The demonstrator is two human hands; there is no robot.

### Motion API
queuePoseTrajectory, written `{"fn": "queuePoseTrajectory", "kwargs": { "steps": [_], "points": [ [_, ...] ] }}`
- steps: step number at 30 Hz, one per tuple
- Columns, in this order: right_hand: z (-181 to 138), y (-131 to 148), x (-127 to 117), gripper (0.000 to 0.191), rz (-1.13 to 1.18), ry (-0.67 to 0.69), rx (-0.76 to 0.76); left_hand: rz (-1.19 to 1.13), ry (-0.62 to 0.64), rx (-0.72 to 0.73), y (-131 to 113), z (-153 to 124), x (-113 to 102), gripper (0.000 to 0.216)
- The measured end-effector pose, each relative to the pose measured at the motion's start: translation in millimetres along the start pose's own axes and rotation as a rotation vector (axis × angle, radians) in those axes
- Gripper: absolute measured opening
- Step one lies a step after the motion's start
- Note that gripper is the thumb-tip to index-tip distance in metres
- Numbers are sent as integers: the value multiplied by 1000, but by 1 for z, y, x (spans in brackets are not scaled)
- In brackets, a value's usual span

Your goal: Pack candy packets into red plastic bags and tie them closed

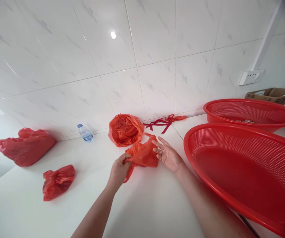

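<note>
In the middle of the head view, my left hand [119, 169] pinches one end of a crumpled red plastic bag [144, 154] held over the white table. To its right, my right hand [168, 154] is open, palm partly turned up, with spread fingertips at the bag's right edge; whether they touch it I cannot tell. Just behind stands another red plastic bag [126, 130], its mouth gaping toward me. Dark red ribbons [161, 124] and a small orange-red bundle [179, 118] lie by the wall.
Two red perforated baskets [241, 178] fill the right side. A water bottle [85, 133] stands near the tiled wall. At left sit a full-looking red bag [29, 147] and a smaller knotted one [59, 181]. A cardboard box [276, 96] and a wall socket [251, 77] are at far right.
</note>
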State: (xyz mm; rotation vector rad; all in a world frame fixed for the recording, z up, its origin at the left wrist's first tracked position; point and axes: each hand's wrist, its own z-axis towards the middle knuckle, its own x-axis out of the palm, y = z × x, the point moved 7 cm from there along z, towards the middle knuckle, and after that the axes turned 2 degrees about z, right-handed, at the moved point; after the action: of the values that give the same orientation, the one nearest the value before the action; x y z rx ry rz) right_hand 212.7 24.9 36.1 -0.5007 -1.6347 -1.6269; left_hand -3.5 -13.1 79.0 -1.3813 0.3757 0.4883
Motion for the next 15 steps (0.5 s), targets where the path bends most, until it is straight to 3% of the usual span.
{"fn": "queuePoseTrajectory", "kwargs": {
  "steps": [3, 5, 10, 13, 15],
  "points": [
    [-2, 1, 5, 41, -50, 34, -7, -300, -107, -29, -17, 2, -12, 20],
    [-1, -3, 4, 40, -176, 10, -4, -405, -69, -34, -25, -1, -9, 22],
    [4, -10, 5, 65, -413, -59, -134, -418, 192, -49, -34, -22, 19, 14],
    [0, -21, 21, 76, -436, 56, -107, -415, 386, -13, -38, -35, 33, 20],
    [-4, -30, 31, 67, -502, 135, -30, -416, 497, -15, -37, -40, 38, 24]
  ]
}}
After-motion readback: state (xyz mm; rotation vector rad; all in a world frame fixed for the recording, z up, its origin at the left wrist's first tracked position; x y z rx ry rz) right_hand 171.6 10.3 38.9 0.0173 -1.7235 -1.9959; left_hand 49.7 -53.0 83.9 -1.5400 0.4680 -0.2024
